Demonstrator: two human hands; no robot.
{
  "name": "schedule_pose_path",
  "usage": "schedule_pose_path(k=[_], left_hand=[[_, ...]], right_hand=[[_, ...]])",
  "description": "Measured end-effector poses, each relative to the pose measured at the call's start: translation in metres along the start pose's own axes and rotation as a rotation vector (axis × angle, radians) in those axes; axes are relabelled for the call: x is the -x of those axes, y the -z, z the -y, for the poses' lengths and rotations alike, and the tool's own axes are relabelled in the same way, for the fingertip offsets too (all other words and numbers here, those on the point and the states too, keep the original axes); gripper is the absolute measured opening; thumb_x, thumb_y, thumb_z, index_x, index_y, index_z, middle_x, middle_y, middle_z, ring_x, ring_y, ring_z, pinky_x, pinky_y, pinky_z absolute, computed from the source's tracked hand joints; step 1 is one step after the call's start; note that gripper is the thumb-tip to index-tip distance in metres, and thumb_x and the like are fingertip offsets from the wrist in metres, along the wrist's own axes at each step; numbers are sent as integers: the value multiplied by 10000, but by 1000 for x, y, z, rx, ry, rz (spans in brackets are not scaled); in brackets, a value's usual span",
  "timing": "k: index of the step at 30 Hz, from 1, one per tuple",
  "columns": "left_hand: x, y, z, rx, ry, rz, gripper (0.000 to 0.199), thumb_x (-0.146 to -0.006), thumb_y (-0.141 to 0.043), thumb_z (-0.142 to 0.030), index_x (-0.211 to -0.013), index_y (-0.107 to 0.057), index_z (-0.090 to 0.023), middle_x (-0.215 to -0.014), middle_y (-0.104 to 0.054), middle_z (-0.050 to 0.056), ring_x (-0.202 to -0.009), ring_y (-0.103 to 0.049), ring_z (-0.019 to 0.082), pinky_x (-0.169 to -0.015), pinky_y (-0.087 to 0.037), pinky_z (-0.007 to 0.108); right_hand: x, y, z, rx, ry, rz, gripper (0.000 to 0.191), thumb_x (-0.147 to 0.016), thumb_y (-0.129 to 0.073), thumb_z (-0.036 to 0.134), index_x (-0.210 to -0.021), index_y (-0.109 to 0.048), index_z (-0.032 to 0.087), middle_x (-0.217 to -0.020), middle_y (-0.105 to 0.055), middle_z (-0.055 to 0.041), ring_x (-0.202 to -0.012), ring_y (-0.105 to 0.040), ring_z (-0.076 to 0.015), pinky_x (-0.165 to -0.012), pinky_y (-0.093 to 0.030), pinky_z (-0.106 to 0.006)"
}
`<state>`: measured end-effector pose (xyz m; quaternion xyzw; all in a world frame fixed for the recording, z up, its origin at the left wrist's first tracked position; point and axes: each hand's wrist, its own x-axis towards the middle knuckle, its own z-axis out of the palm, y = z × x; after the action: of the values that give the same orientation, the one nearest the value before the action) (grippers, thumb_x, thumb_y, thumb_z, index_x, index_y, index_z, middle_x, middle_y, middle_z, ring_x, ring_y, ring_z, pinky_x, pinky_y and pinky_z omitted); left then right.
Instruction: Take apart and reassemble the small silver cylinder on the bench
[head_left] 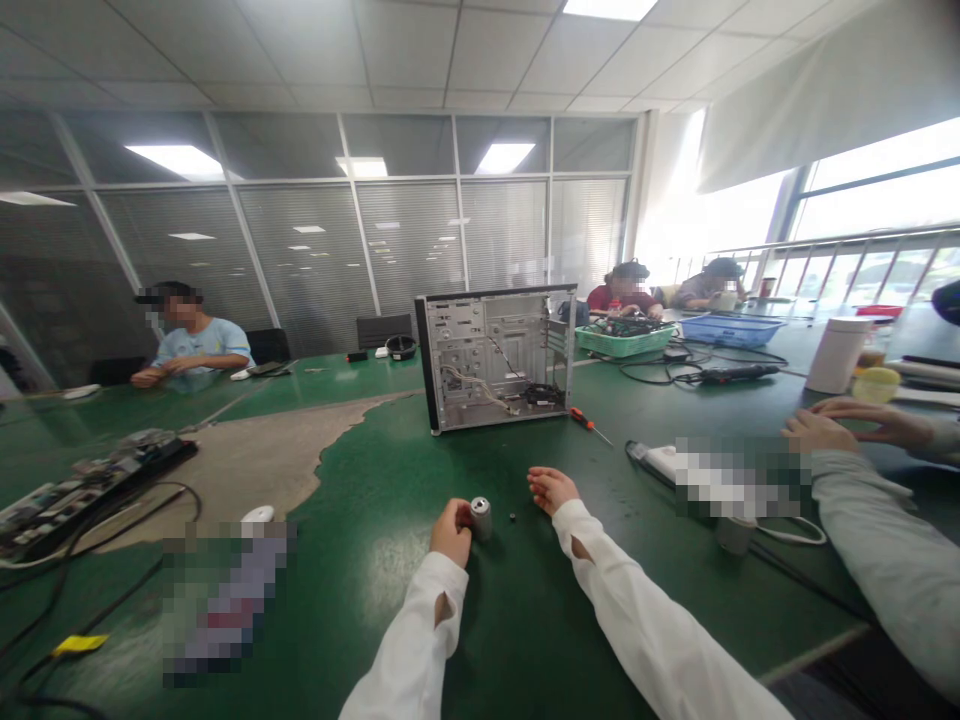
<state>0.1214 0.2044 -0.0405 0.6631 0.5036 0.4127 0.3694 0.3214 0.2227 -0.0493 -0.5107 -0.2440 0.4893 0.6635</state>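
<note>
My left hand (451,532) has its fingers curled against the left side of a small silver can (482,520), which stands upright on the green table (375,480). A dark opening shows in the can's top. Just right of the can lies a tiny dark piece (512,517), too small to name. My right hand (553,488) hovers further right, fingers slightly bent and apart, holding nothing. Behind both hands stands an open computer case (495,360), bare metal inside with loose cables. An orange-handled screwdriver (589,424) lies at its right foot.
At the right, a co-worker's hands (817,428) are near a white cup (838,355). A green basket (626,342) and a blue basket (731,330) stand behind. Circuit parts (97,490) and cables lie left, beside a worn patch (262,460). Other people sit around the table.
</note>
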Motion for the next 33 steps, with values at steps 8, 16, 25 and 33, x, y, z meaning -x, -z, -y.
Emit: schedule_pose_path(k=[8,16,25,33], left_hand=[[-1,-1,3,-8,-23,1,365,-510,-356,91,-714,-481,-184,-692,-583,-29,-666,-558,92,-645,-425,196],[-1,0,7,-4,-63,3,366,-506,-362,75,-725,-501,-183,-708,-602,-18,-672,-572,102,-638,-433,208],[-2,0,11,6,-56,105,258,-558,-397,-8,-671,-579,-152,-680,-622,-2,-611,-592,112,-615,-454,219],[6,-5,3,104,-56,157,312,-532,-364,1,-718,-568,-143,-701,-625,1,-538,-602,105,-530,-430,202]], right_hand=[[3,-1,-7,113,89,-43,158,-511,-540,125,-663,-527,165,-589,-577,13,-445,-496,-77,-385,-370,-194],[35,-11,2,356,385,74,250,-524,-561,145,-772,-567,180,-739,-585,2,-662,-525,-120,-534,-407,-211],[88,-30,-6,917,892,489,357,-648,-558,225,-1002,-513,208,-977,-507,-59,-914,-477,-178,-756,-422,-311],[96,-4,-3,1089,911,459,390,-682,-522,248,-1060,-447,189,-974,-534,-65,-921,-489,-178,-804,-409,-322]])
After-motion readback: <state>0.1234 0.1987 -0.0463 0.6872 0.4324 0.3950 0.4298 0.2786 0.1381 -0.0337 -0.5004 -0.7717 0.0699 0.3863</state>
